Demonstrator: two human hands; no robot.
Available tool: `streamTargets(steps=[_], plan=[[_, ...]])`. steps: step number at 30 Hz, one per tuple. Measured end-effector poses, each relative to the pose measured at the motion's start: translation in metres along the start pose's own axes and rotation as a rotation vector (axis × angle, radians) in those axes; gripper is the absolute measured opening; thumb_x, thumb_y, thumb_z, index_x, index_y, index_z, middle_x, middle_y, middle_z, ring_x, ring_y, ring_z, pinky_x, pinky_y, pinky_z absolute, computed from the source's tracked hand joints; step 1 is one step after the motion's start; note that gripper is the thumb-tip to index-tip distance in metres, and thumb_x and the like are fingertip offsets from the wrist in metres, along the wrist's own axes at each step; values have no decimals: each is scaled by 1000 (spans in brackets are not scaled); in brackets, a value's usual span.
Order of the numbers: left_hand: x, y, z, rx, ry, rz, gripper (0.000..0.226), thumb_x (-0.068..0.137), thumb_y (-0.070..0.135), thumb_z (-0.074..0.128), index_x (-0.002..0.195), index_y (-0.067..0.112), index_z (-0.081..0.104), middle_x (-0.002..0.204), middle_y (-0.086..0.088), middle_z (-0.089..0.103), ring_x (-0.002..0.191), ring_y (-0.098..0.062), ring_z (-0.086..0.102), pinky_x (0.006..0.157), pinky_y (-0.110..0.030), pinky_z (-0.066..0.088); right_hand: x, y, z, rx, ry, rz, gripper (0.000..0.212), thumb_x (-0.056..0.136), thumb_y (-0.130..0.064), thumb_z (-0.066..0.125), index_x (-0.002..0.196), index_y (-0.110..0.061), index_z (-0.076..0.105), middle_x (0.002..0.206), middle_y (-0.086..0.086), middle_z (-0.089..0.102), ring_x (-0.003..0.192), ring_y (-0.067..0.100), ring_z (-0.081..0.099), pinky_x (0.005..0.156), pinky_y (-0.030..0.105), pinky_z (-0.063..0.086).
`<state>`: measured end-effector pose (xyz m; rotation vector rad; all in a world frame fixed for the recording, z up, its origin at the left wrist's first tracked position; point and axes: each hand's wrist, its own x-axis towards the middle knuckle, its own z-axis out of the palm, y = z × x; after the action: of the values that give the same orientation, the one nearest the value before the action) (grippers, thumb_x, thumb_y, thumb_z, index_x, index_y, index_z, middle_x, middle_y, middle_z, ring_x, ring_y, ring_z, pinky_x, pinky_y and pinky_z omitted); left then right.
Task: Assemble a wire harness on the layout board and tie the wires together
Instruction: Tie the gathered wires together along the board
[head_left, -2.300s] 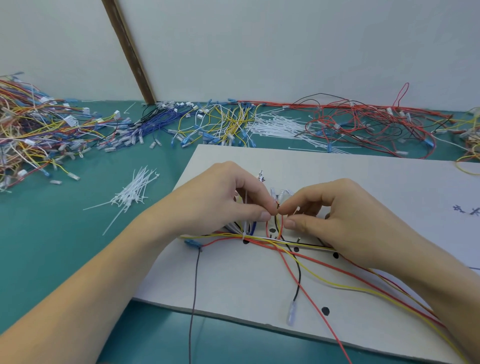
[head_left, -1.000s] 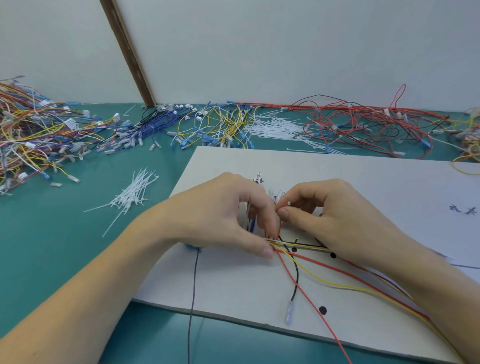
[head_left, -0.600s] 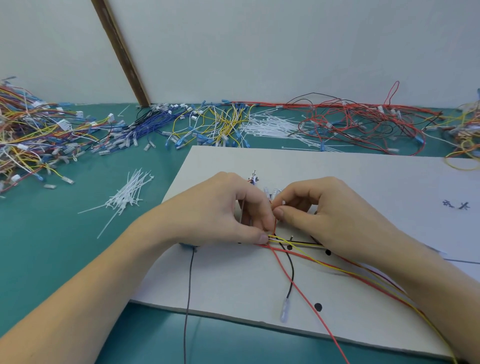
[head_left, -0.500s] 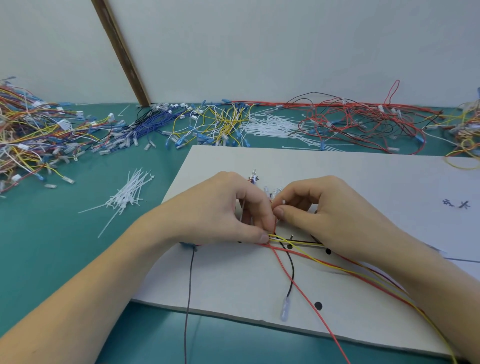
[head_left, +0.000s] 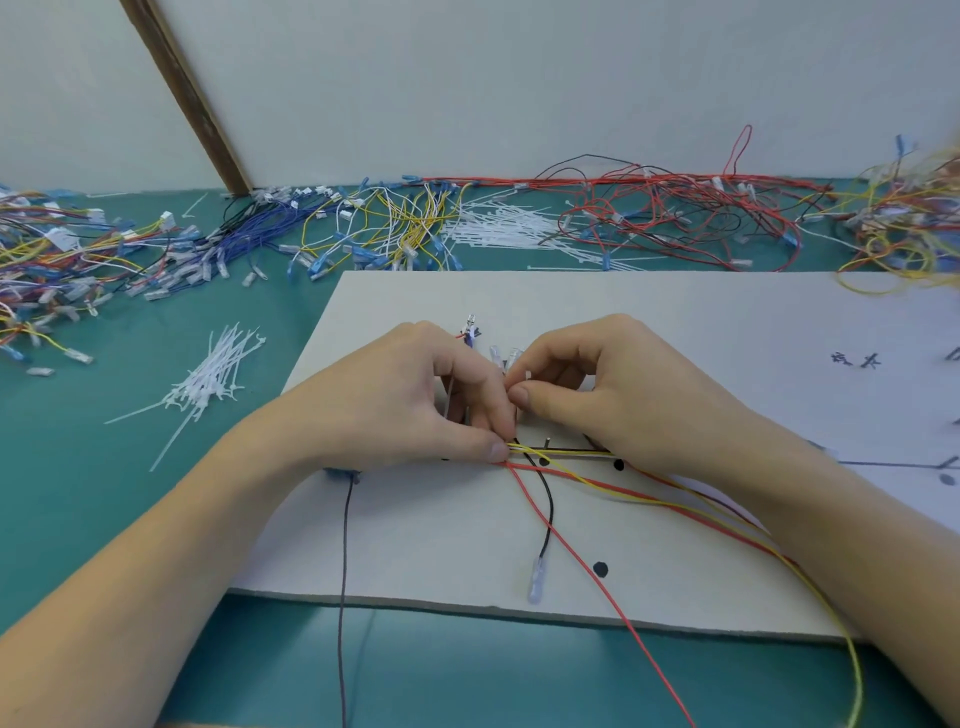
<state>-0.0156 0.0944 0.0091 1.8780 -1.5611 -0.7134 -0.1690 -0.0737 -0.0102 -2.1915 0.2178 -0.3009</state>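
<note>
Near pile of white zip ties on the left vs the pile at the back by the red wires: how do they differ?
The near tie pile is small and stands alone on bare green mat; the far tie pile is larger and lies between the yellow wires and the red wires. The near pile's ties run mostly front to back; the far pile's fan out sideways. Both are loose white ties, untouched, off the layout board.

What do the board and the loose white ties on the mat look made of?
Board: looks like matte grey-white cardboard or fibreboard, with a thin raw edge and no shine. Ties: likely nylon plastic, being thin, stiff, translucent white strips.
</note>
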Motion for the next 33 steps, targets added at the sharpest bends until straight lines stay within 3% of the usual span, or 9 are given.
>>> streamTargets(steps=[6, 11, 13, 17, 19, 24, 28, 31, 33], plan=[[2, -3, 1, -39, 11, -22, 7, 80, 34, 88, 80, 32, 81, 68, -1, 72, 54, -2, 48, 52, -14, 39, -1, 0, 0, 4, 3, 7, 10, 93, -18, 74, 89, -25, 80, 71, -9, 73, 65, 7, 62, 66, 35, 53], [4, -2, 4, -18, 24, -17, 11, 78, 28, 90, 77, 30, 79, 67, 0, 72, 54, -2, 49, 51, -15, 39, -1, 0, -1, 1, 6, 9, 12, 93, -17, 74, 89, -26, 80, 68, -15, 71, 64, 5, 62, 67, 34, 54], [4, -1, 3, -40, 26, -17, 12, 77, 28, 91, 77, 29, 79, 67, 1, 72, 54, -1, 50, 52, -14, 40, -1, 0, 0, -2, 10, 9, 13, 92, -16, 74, 88, -27, 79, 69, -13, 72, 66, 11, 65, 68, 37, 54], [3, -4, -3, -126, 175, -18, 13, 78, 31, 90, 80, 25, 79, 68, -5, 70, 58, -5, 54, 54, -19, 43, -1, -1, 0, -9, 24, 1, 15, 92, -18, 74, 85, -31, 77, 68, -12, 71, 68, 19, 66, 67, 39, 54], [4, -6, -3, -106, 253, -33, 12, 79, 29, 90, 82, 27, 78, 70, -4, 70, 60, -6, 54, 56, -22, 44, -1, -1, 0, -16, 26, 6, 13, 93, -20, 74, 85, -30, 78, 68, -11, 71, 65, 16, 64, 66, 38, 53], [5, -8, 3, -8, 254, -47, 9, 83, 22, 87, 82, 29, 81, 64, 12, 70, 49, 1, 51, 52, -9, 39, -1, 0, 2, -17, 43, 21, 9, 91, -21, 76, 86, -27, 80, 66, -13, 70, 61, 4, 59, 61, 29, 50], [6, -10, 0, -65, 238, -80, 9, 83, 23, 86, 89, 28, 81, 73, 5, 75, 61, -6, 62, 61, -24, 52, -1, 2, 2, 40, 66, 47, 5, 88, -21, 80, 87, -26, 81, 64, -15, 70, 57, 1, 57, 58, 19, 47], [6, -10, 0, -129, 230, -78, 9, 83, 21, 87, 86, 27, 81, 73, 2, 76, 62, -8, 63, 62, -23, 52, -2, 1, 2, 91, 86, 66, 10, 85, -20, 84, 92, -24, 78, 70, -10, 75, 58, 10, 62, 59, 26, 51], [6, -11, -1, -149, 229, -80, 8, 82, 22, 87, 84, 27, 81, 72, -1, 76, 61, -10, 61, 62, -25, 51, -2, 1, 1, 136, 102, 85, 14, 83, -18, 86, 90, -22, 75, 71, -5, 77, 56, 9, 62, 54, 22, 50]])
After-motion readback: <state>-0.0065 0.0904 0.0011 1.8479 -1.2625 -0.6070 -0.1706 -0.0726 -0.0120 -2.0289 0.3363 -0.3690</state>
